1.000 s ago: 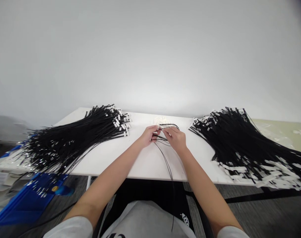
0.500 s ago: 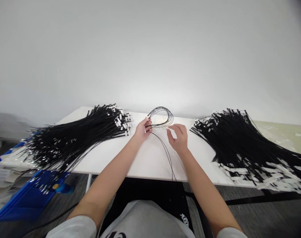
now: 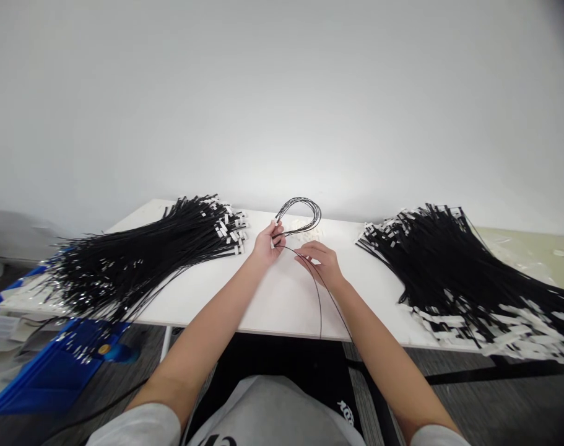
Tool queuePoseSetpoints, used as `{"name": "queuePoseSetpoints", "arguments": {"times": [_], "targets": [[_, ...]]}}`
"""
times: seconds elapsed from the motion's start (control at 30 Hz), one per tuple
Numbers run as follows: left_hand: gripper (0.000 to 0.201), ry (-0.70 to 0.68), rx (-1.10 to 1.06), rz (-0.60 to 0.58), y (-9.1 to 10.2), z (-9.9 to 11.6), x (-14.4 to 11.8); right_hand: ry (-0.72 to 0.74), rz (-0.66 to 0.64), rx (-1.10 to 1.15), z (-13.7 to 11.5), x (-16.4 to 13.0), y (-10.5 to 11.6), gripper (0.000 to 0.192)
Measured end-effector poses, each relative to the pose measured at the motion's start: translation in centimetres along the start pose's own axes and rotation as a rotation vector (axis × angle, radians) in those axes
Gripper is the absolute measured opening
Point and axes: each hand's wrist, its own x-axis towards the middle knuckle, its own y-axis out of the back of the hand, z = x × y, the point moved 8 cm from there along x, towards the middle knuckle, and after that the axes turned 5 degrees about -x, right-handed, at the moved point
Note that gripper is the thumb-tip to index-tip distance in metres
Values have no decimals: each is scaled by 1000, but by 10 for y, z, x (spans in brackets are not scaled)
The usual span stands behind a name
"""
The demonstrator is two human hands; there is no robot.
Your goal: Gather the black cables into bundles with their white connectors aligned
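The looped black cables arch just beyond the left hand, whose fingers pinch their gathered ends above the white table; the springy loop could fan open and slip if that pinch eases. The right hand, just beside, pinches the trailing strands, where half a second ago it hovered open and apart from them.

I have one head-worn view, looking forward and down over the white surface toward the wall, close above my forearms.
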Motion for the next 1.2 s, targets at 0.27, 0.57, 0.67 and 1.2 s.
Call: {"name": "queuePoseSetpoints", "arguments": {"times": [0.27,0.57,0.67,1.2], "targets": [[19,-41,110,25,7,1,6,-354,363,365,23,-3,32,12],[29,-82,471,-50,0,-9,3,-577,842,803,70,-20,71,32],[31,-77,533,-84,-2,-14,2,-642,607,676,67,-15,56,32],[30,-53,537,-122,-5,-16,1,-629,409,179,58,-16,47,15]]}}
